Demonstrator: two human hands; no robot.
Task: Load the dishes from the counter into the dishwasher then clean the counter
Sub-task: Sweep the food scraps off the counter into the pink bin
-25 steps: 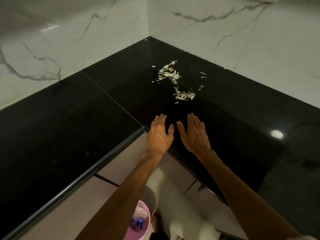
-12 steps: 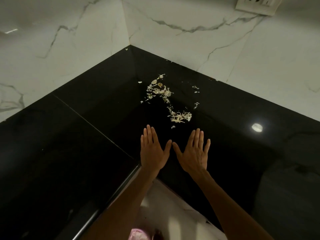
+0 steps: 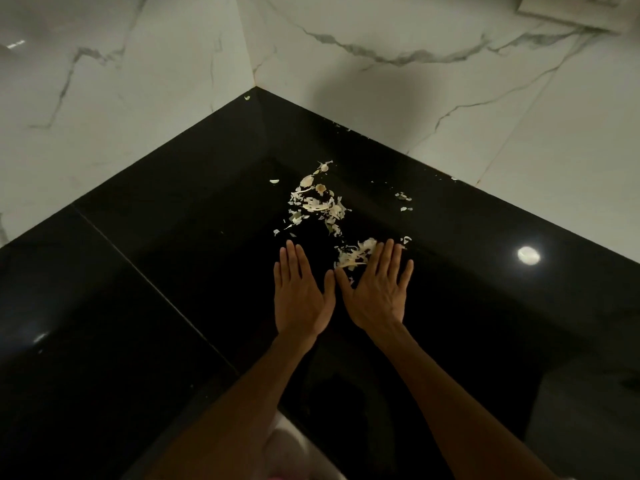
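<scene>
Head view: black bench [image 3: 173, 306] in a corner w/ white marble walls [image 3: 104, 98]. No dishes visible, so judging we're at the cleaning stage. Pale food scraps [image 3: 322, 206] lie toward 12 o'clock of the hands; a smaller clump [image 3: 353, 256] sits at 11 o'clock of the right hand [image 3: 375, 292], touching its fingertips. A few stray bits [image 3: 403, 199] at 1 o'clock, near the wall. Left hand [image 3: 299, 294] is just beside the right, thumbs nearly meeting. Both grips spread, fingers straight, palms down, holding nothing; can't tell if palms press the bench.

Risks: bare-hand sweeping may scatter light flakes sideways or push them into the corner; the gap betw. thumbs could let bits slip through; strays by the wall are easy to miss.
</scene>
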